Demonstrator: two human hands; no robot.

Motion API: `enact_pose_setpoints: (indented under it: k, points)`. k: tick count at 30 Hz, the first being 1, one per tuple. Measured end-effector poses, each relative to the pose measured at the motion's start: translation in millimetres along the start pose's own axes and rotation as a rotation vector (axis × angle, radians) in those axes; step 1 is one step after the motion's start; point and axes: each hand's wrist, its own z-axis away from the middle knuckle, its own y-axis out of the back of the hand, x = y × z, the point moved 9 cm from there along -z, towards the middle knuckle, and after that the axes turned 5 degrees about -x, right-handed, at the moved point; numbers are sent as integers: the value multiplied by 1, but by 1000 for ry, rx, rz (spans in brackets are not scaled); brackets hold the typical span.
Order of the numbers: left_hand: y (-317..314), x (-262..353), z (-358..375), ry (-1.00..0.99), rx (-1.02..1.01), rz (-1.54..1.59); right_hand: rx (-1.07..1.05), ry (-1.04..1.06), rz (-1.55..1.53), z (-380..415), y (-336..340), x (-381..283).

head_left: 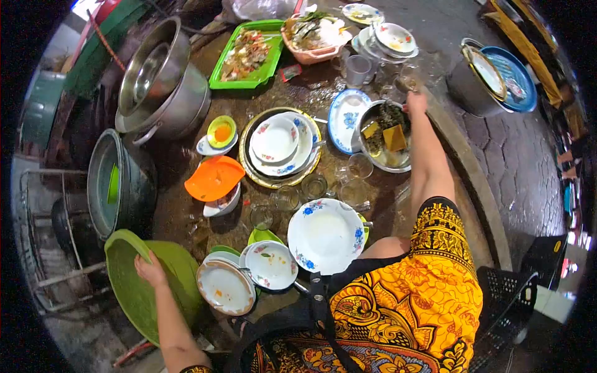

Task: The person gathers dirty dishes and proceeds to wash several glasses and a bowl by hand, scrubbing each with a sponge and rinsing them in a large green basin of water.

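Note:
My left hand (149,270) grips the rim of a large green plastic tub (183,264), fingers bent over the edge. The tub leans toward me. At the far right my arm stretches past a metal basin (404,163) with a yellow sponge (393,138) and a dark scouring mesh (391,115) in it. Beyond its rim my right hand (416,103) is closed around what looks like a clear drinking glass (408,83), partly blurred. Close to me lie a large white plate with blue flowers (326,236), a floral bowl (271,266) and a brown-rimmed plate (226,288) with food bits.
Stacked bowls (275,139) sit mid-floor, with several glasses nearby. An orange bowl (214,178) lies left of them. A green tray (273,59) of food scraps and a pink basket (317,56) stand behind. Big metal pots (186,102) are at left, a low curb (479,174) at right.

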Motion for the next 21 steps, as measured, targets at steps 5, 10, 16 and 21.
enact_pose_setpoints:
  k: [5, 10, 16, 21]
  points:
    - [1, 2, 2, 46, -2, 26, -258, -299, -471, -9, -40, 32]
    - [-7, -1, -4, 47, -50, 18, -193, -327, -398, -7, -37, 24]
    - [0, 0, -2, 37, 63, 56, -136, -290, -305, -5, -20, 40]
    - [2, 5, -2, 3, 40, 140, -166, -54, -382, 11, 26, 26]
